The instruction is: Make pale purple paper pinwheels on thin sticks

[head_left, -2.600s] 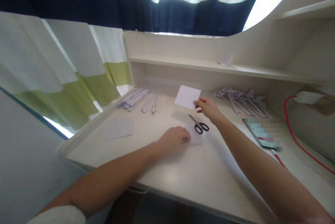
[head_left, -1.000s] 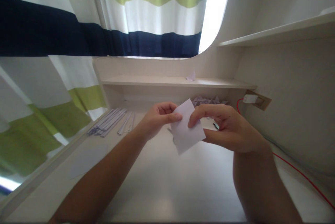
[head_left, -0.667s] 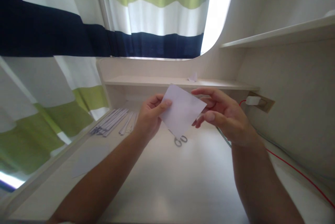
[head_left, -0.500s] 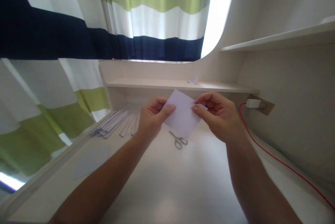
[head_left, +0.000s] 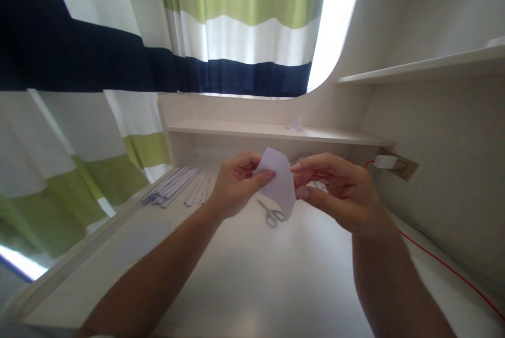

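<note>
My left hand (head_left: 242, 182) pinches a small white sheet of paper (head_left: 278, 180) above the desk, thumb across its front. The sheet bends, and its right side curves away. Beside that right edge is my right hand (head_left: 335, 185), its thumb and index finger apart; whether the fingertips touch the paper I cannot tell. Grey-handled scissors (head_left: 272, 217) lie on the desk just below the sheet, partly overlapped by its lower corner.
Several thin rolled paper sticks (head_left: 171, 185) lie at the desk's left, with a flat white sheet (head_left: 142, 240) nearer me. A small folded paper piece (head_left: 295, 125) sits on the back shelf (head_left: 236, 129). At right, a white charger (head_left: 385, 161) with a red cable (head_left: 445, 259) is plugged in.
The sheet has gone from flat to curved. My right hand's fingers have spread and moved slightly right and down from its right corner, while my left hand keeps its pinch.
</note>
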`<state>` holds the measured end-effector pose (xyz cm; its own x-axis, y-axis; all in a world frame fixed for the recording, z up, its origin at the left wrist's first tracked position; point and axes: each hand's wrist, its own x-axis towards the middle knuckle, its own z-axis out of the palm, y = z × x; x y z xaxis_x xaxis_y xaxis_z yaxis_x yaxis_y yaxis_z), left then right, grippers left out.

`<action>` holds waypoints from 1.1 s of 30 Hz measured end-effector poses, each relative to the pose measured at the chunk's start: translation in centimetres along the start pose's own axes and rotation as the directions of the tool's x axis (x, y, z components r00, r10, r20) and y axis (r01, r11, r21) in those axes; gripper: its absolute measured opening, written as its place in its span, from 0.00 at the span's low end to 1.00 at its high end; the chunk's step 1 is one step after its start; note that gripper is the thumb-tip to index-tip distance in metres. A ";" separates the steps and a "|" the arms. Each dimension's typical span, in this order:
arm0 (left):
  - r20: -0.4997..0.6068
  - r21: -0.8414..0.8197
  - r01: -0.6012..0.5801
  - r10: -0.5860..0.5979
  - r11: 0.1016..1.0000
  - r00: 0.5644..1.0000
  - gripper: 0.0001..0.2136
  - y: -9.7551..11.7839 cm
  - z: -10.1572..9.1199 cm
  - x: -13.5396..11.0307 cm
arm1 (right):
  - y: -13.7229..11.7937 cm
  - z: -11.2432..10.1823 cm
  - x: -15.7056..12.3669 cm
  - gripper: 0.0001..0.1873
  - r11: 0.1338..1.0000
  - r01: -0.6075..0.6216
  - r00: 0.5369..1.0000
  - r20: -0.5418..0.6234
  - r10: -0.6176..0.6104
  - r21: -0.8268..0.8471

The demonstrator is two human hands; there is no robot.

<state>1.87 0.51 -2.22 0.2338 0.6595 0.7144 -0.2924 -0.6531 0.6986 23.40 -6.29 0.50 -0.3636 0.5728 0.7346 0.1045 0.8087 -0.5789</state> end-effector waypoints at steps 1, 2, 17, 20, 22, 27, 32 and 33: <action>0.035 -0.033 0.021 -0.020 0.999 0.999 0.10 0.0 0.0 0.0 | -0.1 0.0 -0.1 0.16 1.000 -0.006 1.000 0.002 0.006 -0.028; 0.065 -0.061 0.042 -0.038 0.997 0.997 0.10 0.1 0.0 -0.1 | -0.1 0.0 -0.1 0.17 0.999 -0.011 1.000 0.001 0.011 -0.051; 0.364 0.187 0.056 -0.122 0.981 0.923 0.02 0.8 -0.6 -0.5 | 0.6 -0.5 0.5 0.19 0.965 -0.211 0.966 0.115 0.230 -0.158; 0.352 0.199 0.077 -0.144 0.977 0.925 0.03 0.6 -0.8 -0.3 | 0.6 -0.8 0.5 0.15 0.951 -0.255 0.950 0.136 0.280 -0.174; 0.309 0.172 0.103 -0.153 0.980 0.939 0.06 0.2 -1.1 -0.1 | 0.5 -0.9 0.5 0.13 0.946 -0.271 0.948 0.118 0.294 -0.179; 0.198 0.090 0.165 -0.180 0.982 0.964 0.10 -0.7 -1.9 0.5 | 0.5 -1.3 0.5 0.12 0.945 -0.262 0.958 0.068 0.280 -0.198; 0.127 0.065 0.191 -0.198 0.980 0.972 0.14 -1.8 -1.4 0.5 | 1.8 -1.7 0.5 0.11 0.911 -0.268 0.958 0.014 0.286 -0.315; 0.115 0.066 0.197 -0.204 0.978 0.972 0.14 -2.1 -1.2 0.5 | 2.2 -1.8 0.5 0.10 0.909 -0.277 0.957 -0.006 0.290 -0.311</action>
<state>1.43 2.65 -3.36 0.3931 0.7318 0.5567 -0.1783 -0.5333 0.8269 25.10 -4.00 0.26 -0.3123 0.7834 0.5374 0.4839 0.6180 -0.6196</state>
